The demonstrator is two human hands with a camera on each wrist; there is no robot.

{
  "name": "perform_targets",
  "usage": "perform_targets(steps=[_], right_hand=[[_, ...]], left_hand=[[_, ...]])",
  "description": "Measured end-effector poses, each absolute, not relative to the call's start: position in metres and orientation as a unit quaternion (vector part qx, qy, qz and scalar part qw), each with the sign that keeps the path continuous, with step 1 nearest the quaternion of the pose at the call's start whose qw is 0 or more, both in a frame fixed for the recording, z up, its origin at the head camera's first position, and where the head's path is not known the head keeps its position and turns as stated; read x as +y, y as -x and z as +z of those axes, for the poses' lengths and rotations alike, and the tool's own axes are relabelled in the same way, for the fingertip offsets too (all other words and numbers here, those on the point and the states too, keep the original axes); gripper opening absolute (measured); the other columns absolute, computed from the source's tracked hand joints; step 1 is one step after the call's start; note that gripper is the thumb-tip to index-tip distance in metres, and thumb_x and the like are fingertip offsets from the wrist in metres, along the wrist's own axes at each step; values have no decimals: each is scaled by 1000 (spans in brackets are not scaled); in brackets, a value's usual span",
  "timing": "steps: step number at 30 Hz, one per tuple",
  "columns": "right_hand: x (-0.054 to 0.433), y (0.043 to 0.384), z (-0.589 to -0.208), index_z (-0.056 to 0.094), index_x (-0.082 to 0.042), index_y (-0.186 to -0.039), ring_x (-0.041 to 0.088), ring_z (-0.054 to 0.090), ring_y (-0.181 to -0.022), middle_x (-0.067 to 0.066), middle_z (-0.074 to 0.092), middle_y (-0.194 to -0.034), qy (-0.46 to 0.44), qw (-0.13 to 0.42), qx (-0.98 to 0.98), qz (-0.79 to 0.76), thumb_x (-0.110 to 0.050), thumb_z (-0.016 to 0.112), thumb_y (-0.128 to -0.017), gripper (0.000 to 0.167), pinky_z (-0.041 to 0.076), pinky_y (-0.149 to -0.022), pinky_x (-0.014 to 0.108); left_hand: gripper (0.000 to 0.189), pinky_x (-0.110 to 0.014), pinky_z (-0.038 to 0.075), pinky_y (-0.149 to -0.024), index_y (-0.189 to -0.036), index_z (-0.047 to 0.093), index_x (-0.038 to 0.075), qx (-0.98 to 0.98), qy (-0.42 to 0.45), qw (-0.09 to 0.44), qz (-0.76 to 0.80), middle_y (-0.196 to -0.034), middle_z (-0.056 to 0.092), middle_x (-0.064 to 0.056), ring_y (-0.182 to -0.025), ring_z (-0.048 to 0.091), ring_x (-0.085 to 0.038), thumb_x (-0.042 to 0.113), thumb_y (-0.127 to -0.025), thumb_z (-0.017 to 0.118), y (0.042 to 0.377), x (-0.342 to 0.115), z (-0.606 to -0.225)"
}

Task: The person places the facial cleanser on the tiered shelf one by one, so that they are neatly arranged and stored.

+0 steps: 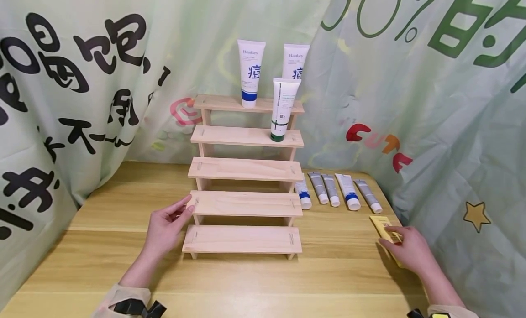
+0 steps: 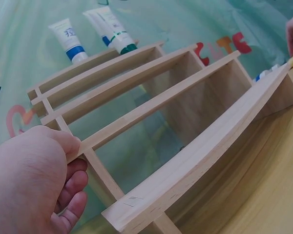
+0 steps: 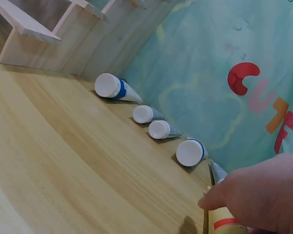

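A stepped wooden display stand (image 1: 246, 168) with several tiers is in the middle of the table. At its left side, my left hand (image 1: 166, 226) holds the end of the second tier from the bottom, thumb on top in the left wrist view. On the far right my right hand (image 1: 411, 248) grips a yellow tube (image 1: 383, 223) lying flat, thumb on one side and fingers on the other; the hand covers part of it. Two white tubes with blue bands, a left one (image 1: 250, 71) and a right one (image 1: 295, 58), stand on the top tier. A white tube with a green cap (image 1: 284, 108) stands one tier lower.
Behind the yellow tube lies a row of tubes: a small grey tube (image 1: 367, 195), a white tube with a blue band (image 1: 347, 191), two more grey tubes (image 1: 330, 189), and another white tube (image 1: 303, 192) partly behind the stand. A printed curtain (image 1: 345, 90) hangs around the table (image 1: 341, 272).
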State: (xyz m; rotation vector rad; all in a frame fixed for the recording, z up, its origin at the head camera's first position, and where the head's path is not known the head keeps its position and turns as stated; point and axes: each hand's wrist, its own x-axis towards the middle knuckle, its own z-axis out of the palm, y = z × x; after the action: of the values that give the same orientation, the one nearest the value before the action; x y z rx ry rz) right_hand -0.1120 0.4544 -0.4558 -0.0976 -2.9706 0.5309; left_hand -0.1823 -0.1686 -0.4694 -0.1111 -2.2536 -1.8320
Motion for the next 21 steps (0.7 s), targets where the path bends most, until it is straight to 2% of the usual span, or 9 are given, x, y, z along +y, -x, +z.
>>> perform_targets(steps=[2,8,14,18,21], right_hand=[[456,113,-455,68,13,-124,36,61,-87,31,69,-105,46,49,-982,177,-28,85,-91,55,49,-72,47],[459,113,-452,62,12,-135,52,62,-102,44,61,-119,89,3,-977,194,-34,85,-90,68,51,-81,61],[461,116,-450,61,8,-140,44,60,-95,39,63,-115,129,-14,-969,210,-41,82,-92,71,48,-72,46],[462,116,-450,64,7,-137,35,57,-87,29,66,-106,134,0,-967,215,-38,82,-93,65,43,-66,38],[461,115,-450,66,6,-136,34,59,-87,28,68,-107,130,17,-967,220,-36,82,-93,62,43,-65,36]], left_hand=[[37,-26,57,-67,-134,73,6,-770,40,117,-626,-99,74,-10,-83,66,-21,18,-100,78,183,-169,-469],[37,-27,57,-68,-134,73,8,-771,40,117,-625,-100,74,-11,-84,66,-23,20,-100,78,183,-169,-469],[36,-26,57,-69,-134,73,7,-768,35,117,-628,-101,74,-13,-84,66,-23,19,-100,78,182,-168,-468],[36,-27,58,-69,-134,74,7,-767,33,115,-631,-101,74,-13,-84,66,-23,17,-100,78,182,-168,-468],[36,-26,57,-69,-134,73,7,-765,32,114,-634,-102,74,-14,-84,66,-23,17,-100,78,181,-167,-467]])
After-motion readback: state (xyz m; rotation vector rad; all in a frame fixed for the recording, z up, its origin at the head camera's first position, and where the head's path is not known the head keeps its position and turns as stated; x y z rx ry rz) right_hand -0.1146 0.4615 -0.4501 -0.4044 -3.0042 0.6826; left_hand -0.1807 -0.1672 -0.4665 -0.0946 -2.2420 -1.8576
